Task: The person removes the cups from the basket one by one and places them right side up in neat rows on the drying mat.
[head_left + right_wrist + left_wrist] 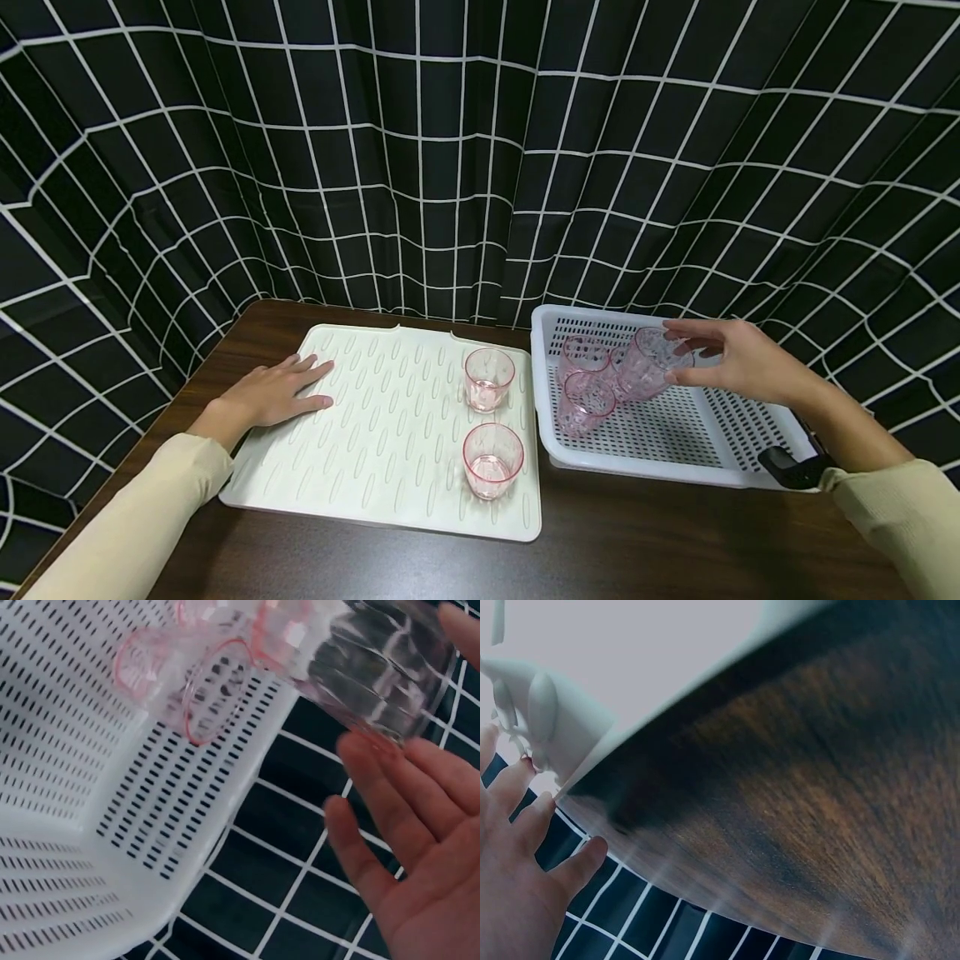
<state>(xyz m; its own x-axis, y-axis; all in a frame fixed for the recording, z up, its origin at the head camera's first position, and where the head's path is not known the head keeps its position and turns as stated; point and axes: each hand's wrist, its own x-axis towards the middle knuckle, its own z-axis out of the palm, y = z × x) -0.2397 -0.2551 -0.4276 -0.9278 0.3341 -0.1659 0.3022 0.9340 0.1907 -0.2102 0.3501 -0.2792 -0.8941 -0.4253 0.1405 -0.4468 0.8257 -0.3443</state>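
In the head view my left hand [273,393] rests, fingers spread, on the left edge of a white drying mat [375,433]. Two clear pink-rimmed glasses, a rear glass [486,385] and a front glass [491,467], stand upright on the mat's right side. My right hand [720,358] is over a white basket, its thumb and fingers around the rim of a tilted pink glass [647,367]. In the right wrist view that glass [375,667] lies between thumb and fingertips. The left wrist view shows the left hand [525,847] at the mat's edge.
The perforated white basket [675,471] stands right of the mat and holds several pink-rimmed glasses, among them a front-left one [585,404]. Both sit on a dark wooden table [360,558]. A black curtain [465,167] with white grid lines hangs behind.
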